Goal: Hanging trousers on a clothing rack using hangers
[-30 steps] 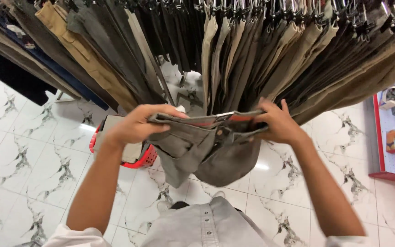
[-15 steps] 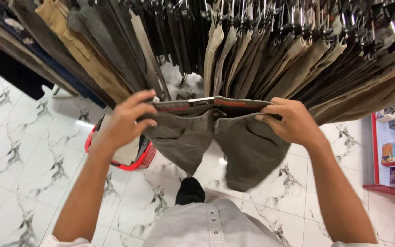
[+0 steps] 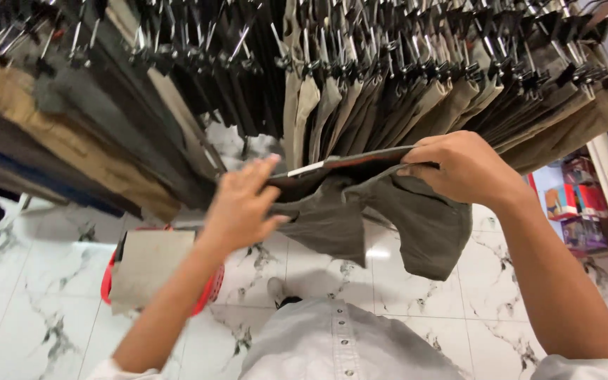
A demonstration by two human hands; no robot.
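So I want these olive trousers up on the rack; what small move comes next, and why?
Probably lift the hanger toward the gap in the hanging row. Both the left hand and right hand hold the olive trousers just below the hung pairs, level with that opening.

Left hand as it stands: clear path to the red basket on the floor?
Probably not right away. The left hand is pressed against the grey-green trousers that the right hand also grips, up at the rack. The red basket sits low beneath the forearm, nothing between, but that hand is occupied.
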